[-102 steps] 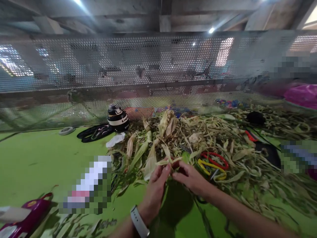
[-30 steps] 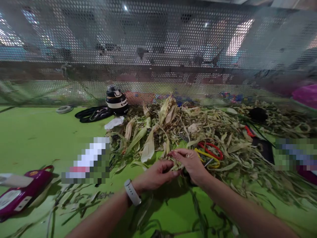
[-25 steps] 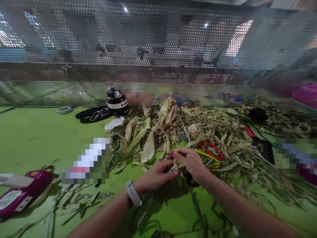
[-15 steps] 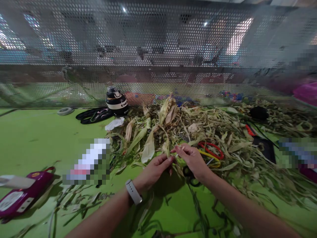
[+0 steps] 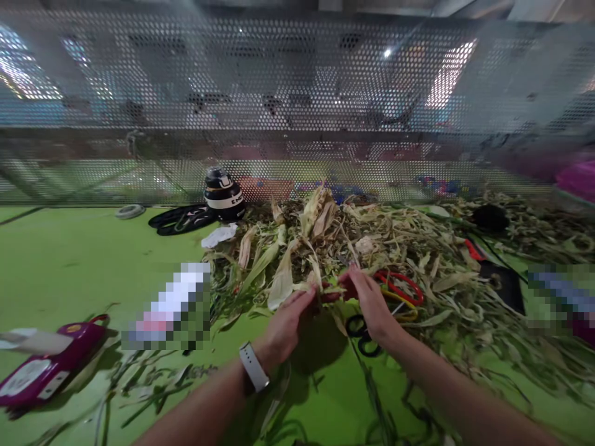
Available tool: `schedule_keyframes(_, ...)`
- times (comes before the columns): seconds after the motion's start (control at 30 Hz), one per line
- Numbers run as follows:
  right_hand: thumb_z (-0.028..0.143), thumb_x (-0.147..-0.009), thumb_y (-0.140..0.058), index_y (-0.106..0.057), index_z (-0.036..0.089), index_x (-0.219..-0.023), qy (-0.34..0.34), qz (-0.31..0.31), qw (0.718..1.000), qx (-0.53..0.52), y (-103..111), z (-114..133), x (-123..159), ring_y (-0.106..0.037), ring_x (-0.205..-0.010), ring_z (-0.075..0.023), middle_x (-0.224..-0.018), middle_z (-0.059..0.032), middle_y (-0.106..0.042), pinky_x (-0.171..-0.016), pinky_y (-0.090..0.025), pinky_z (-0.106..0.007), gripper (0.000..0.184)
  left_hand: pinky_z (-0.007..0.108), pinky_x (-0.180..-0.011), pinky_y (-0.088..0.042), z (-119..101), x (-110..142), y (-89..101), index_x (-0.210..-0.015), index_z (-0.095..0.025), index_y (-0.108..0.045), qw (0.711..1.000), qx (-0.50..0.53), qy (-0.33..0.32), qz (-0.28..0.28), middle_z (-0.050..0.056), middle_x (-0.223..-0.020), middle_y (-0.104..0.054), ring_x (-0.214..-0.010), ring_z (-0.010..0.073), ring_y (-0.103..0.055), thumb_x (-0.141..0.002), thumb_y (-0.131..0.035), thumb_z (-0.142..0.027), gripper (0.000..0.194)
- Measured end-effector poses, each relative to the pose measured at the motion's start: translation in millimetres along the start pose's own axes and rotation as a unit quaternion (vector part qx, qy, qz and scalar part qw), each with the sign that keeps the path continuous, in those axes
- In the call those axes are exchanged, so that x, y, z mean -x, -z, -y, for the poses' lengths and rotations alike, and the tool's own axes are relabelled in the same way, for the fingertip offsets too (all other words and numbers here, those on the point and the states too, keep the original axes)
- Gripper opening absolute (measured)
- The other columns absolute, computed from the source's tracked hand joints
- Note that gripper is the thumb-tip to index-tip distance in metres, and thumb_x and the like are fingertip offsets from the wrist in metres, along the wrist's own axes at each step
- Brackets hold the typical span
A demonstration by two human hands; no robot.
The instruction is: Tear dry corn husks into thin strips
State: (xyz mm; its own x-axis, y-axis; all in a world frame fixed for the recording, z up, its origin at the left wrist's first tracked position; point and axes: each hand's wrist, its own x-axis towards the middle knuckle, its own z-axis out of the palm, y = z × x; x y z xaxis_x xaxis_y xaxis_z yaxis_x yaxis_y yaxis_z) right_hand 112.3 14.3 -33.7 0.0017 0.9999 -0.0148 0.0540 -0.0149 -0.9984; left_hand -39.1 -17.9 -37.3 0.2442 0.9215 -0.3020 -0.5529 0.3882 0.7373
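Note:
Both my hands are low over the front edge of a heap of dried corn husks. My left hand, with a watch on a pale strap at the wrist, curls its fingers and thumb at a narrow corn husk piece; its fingertips are partly hidden. My right hand faces it, fingers stretched out and apart from the left. A short pale scrap shows between them. Beside my right hand lie black-handled scissors and a red-handled tool, with a yellow handle alongside.
A perforated metal panel stands behind the green table. At the left are a black bottle, black straps, a tape roll, white tissue and a magenta device. A dark flat object lies right.
My hands have moved apart from a close pinch. The right hand's fingers have straightened, and the left has turned around the husk piece. The view has shifted slightly.

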Motion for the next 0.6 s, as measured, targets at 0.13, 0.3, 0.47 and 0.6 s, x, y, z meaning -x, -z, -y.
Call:
schedule_keyframes(0.13,0.051,-0.084,-0.039,-0.061,0.019,-0.08,-0.026,0.077,0.995,-0.057,-7,-7,5,-0.056,-0.072,-0.017,-0.074,-0.0023,-0.063,-0.071,-0.043,-0.03,0.039,0.029,-0.088,-0.04,9,-4,2.9,-0.092,-0.018,-0.066,0.995,0.005,-0.086,-0.048,0.004,-0.093,-0.069,-0.093,0.018,-0.06,-0.069,-0.067,-0.031,0.027)
schedule_keyframes(0.3,0.04,-0.088,-0.038,-0.055,0.021,-0.105,-0.052,0.181,0.967,-0.172,-17,-9,13,-0.058,-0.078,-0.0168,-0.086,-0.0032,-0.064,-0.075,-0.044,-0.031,0.031,0.033,-0.089,-0.042,13,-5,2.4,-0.099,-0.021,-0.062,0.989,-0.012,-0.14,-0.04,0.004,-0.098,-0.068,-0.095,0.0187,-0.06,-0.075,-0.061,-0.031,0.026)
schedule_keyframes(0.47,0.034,-0.086,-0.041,-0.056,0.02,-0.097,-0.016,0.184,0.982,-0.042,-19,-4,19,-0.054,-0.082,-0.016,-0.087,-0.0022,-0.06,-0.076,-0.042,-0.028,0.023,0.032,-0.096,-0.038,7,-2,-1.5,-0.102,-0.018,-0.063,0.988,-0.05,-0.137,-0.057,0.007,-0.112,-0.063,-0.109,0.0207,-0.053,-0.077,-0.059,-0.033,0.03)
schedule_keyframes(0.6,0.04,-0.086,-0.042,-0.053,0.019,-0.077,0.07,0.193,0.972,0.113,-19,-4,22,-0.046,-0.064,-0.0135,-0.069,0.0001,-0.052,-0.06,-0.039,-0.024,0.025,0.031,-0.094,-0.038,5,0,-2.7,-0.1,-0.019,-0.063,0.986,-0.062,-0.144,-0.056,0.005,-0.109,-0.064,-0.105,0.0185,-0.055,-0.077,-0.059,-0.032,0.028)
